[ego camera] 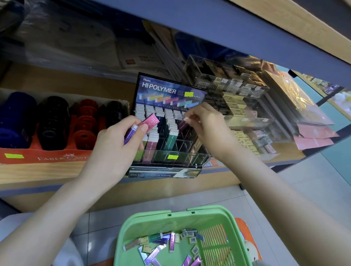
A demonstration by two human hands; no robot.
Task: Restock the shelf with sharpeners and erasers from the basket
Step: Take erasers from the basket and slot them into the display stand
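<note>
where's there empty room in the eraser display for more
The clear cells at the front right of the eraser display, between the teal erasers and its right wall, are empty. The back rows and left columns are packed.

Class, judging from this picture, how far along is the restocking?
Done: the left rows of the black slim-eraser display rack look full. In hand: the right hand pinches a maroon eraser at a slot; the left hand holds a pink eraser and a purple eraser. Left: clear empty slots and loose erasers in the green plastic basket.
</note>
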